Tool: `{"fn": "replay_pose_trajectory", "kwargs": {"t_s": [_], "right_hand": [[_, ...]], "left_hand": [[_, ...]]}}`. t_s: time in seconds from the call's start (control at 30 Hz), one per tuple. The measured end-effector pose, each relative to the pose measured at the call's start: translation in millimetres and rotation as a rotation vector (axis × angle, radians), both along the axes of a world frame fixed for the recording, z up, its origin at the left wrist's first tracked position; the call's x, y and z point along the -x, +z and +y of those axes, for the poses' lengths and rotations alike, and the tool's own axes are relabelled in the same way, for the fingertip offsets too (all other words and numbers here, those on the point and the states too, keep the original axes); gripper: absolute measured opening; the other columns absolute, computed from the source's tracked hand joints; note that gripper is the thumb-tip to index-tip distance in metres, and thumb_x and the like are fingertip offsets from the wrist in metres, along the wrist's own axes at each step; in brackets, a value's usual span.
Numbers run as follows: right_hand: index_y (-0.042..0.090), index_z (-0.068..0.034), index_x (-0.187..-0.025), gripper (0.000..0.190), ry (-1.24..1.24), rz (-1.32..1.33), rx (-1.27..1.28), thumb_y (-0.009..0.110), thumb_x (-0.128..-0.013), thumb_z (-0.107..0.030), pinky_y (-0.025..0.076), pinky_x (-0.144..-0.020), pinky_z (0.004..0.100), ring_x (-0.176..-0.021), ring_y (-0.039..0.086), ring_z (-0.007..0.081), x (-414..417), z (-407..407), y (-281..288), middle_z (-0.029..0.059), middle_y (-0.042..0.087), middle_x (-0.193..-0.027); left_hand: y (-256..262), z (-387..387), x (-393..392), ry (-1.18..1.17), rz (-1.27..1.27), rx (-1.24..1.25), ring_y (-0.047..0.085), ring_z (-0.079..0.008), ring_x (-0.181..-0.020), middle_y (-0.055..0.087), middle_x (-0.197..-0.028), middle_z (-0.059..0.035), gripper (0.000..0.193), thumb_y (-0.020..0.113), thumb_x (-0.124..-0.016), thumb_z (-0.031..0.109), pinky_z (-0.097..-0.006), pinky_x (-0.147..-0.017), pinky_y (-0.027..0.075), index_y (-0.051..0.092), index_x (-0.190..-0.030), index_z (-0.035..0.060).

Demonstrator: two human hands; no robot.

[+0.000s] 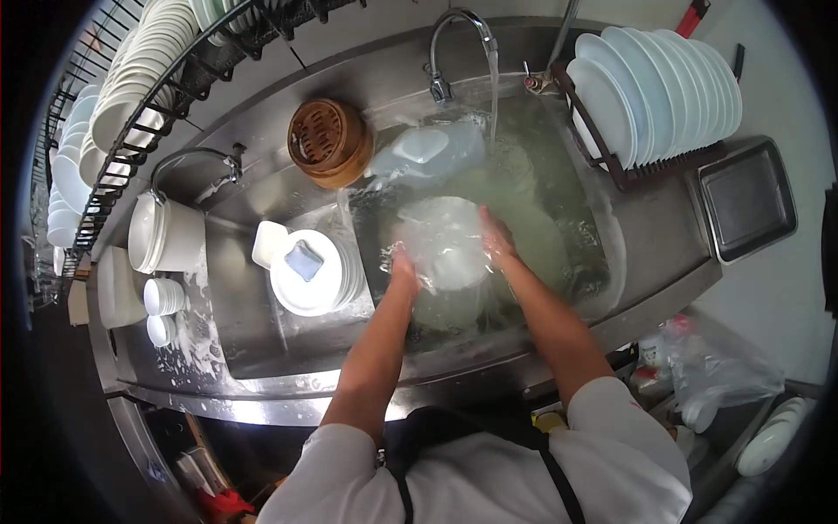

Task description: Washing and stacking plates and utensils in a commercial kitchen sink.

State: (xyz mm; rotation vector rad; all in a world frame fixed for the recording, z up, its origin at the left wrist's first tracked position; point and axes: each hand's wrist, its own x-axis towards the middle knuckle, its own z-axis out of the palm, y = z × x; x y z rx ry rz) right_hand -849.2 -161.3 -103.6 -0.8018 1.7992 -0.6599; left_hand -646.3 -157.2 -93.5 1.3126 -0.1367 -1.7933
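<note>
Both hands grip a white plate (pixel 445 243) at the surface of the water in the right-hand sink basin. My left hand (pixel 403 265) is at its left edge and my right hand (pixel 496 241) at its right edge. Splashing water blurs the plate and parts of my fingers. More pale dishes (pixel 530 229) lie under the cloudy water to the right. Behind the plate, a translucent plastic jug (pixel 425 154) floats or rests on its side. A stream of water runs from the chrome faucet (pixel 461 26) into this basin.
In the left basin stands a stack of white plates (pixel 308 281) topped by a blue-grey sponge (pixel 304 261). A bamboo steamer (pixel 327 141) sits at the back. Plates fill a brown rack (pixel 592 131) at right, beside a metal tray (pixel 749 200). A wire shelf (pixel 141 124) overhangs the left.
</note>
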Motion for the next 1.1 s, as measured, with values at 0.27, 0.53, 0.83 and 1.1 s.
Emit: {"fn": "replay_pose_trajectory", "kwargs": {"t_s": [0.27,0.53,0.83,1.1], "right_hand": [[0.052,-0.002,-0.123,0.045,0.216,-0.274,0.436,0.044,-0.095,-0.037,0.044,-0.089,0.0342,-0.106,0.056,0.0248,4.8,40.3,81.9,0.0133,0.061,-0.113],[0.051,0.001,-0.121,0.034,0.398,0.035,0.481,0.039,-0.096,-0.019,0.045,-0.087,0.0352,-0.098,0.060,0.0293,6.9,39.4,62.7,0.0213,0.063,-0.105],[0.047,-0.001,-0.127,0.047,0.666,0.207,0.228,0.047,-0.093,-0.032,0.043,-0.095,0.0417,-0.111,0.053,0.0318,28.3,51.6,-34.3,0.0182,0.051,-0.126],[0.049,-0.006,-0.124,0.036,0.529,0.309,0.461,0.046,-0.091,-0.020,0.046,-0.087,0.0392,-0.102,0.057,0.0369,2.9,62.6,52.9,0.0193,0.060,-0.111]], "left_hand": [[-27.5,5.6,10.4,0.107,0.265,-0.015,0.056,-0.0257,-0.105,0.056,-0.120,-0.0139,0.055,0.042,-0.093,0.044,-0.0405,-0.094,0.043,0.049,-0.124,-0.0004],[-34.7,8.9,11.2,0.057,0.232,-0.037,0.056,-0.0258,-0.105,0.056,-0.119,-0.0140,0.052,0.040,-0.094,0.043,-0.0407,-0.093,0.044,0.050,-0.123,0.0002],[-40.5,41.4,-6.3,0.033,0.228,-0.059,0.057,-0.0260,-0.104,0.057,-0.118,-0.0141,0.050,0.038,-0.095,0.041,-0.0410,-0.093,0.045,0.051,-0.122,0.0008],[-41.9,50.8,0.5,-0.015,0.235,-0.076,0.058,-0.0261,-0.104,0.058,-0.118,-0.0142,0.048,0.036,-0.096,0.039,-0.0412,-0.092,0.046,0.051,-0.121,0.0014]]}}
